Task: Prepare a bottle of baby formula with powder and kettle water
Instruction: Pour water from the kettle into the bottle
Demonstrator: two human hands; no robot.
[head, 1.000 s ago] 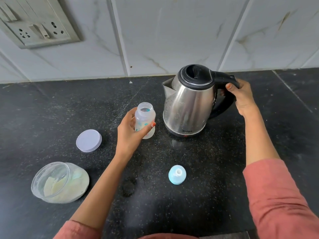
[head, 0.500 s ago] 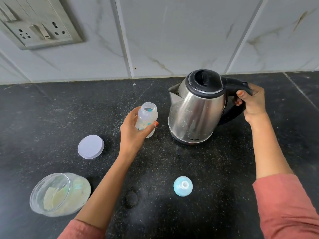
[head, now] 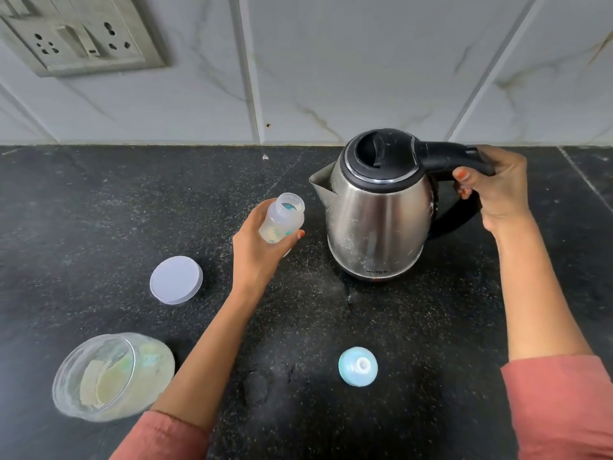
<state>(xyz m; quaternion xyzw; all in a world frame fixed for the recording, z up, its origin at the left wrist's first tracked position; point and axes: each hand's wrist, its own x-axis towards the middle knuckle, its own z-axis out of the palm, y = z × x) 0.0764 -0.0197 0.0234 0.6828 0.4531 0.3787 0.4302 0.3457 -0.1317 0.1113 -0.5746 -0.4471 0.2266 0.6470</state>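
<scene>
Both forearms are stretched forward over the black counter (head: 99, 210) from pink sleeves (head: 564, 410). Nearest on the left, an open glass jar (head: 112, 376) is seen lying on its side, with pale powder inside. To its right, between the two arms, a blue teat cap (head: 358, 366) is set upright on the counter. Farther back, a round white lid (head: 176, 279) is laid flat, just left of the left wrist.

The left hand (head: 258, 254) is raised with the wrist bent slightly, and its fingers and thumb are wrapped round the lower half of the bottle (head: 282, 220). The bottle is translucent and uncapped, with small printed marks and pale powder in its lower part. It is tilted, its open mouth turned toward the kettle (head: 378, 210) but kept apart from the spout.

The steel kettle is placed just right of the bottle, its black lid closed and its spout pointed left. Whether its base rests on the counter cannot be told. The right hand (head: 497, 190) is curled round the black handle, thumb on top.

Behind, a socket plate (head: 83, 34) is fixed to the tiled wall (head: 365, 61).
</scene>
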